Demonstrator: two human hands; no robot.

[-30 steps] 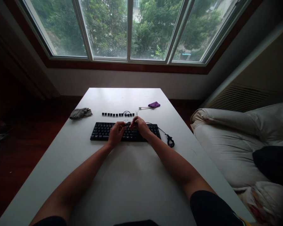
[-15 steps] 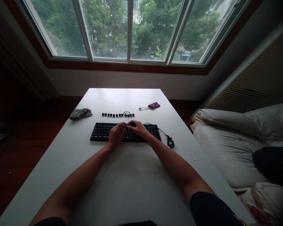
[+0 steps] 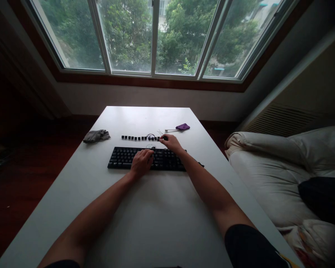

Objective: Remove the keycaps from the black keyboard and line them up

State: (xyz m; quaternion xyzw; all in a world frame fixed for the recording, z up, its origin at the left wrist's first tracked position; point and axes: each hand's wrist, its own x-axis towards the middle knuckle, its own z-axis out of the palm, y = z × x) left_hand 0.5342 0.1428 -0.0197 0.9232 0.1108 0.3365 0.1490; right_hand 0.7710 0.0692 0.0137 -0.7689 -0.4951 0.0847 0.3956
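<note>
- Left hand flat on keyboard, mid-desk.
- Right hand pinching a keycap at the row's right end.
- Probably light, hard, slippery; best gripped by its sides.

Looks like a room in somebody's home: a white table pushed up toward a big window full of trees, and right of the table there's a bed with rumpled white bedding

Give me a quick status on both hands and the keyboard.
Left hand resting on keyboard. Right hand beyond it at the keycap row, grip unclear. Nothing in the way.
</note>
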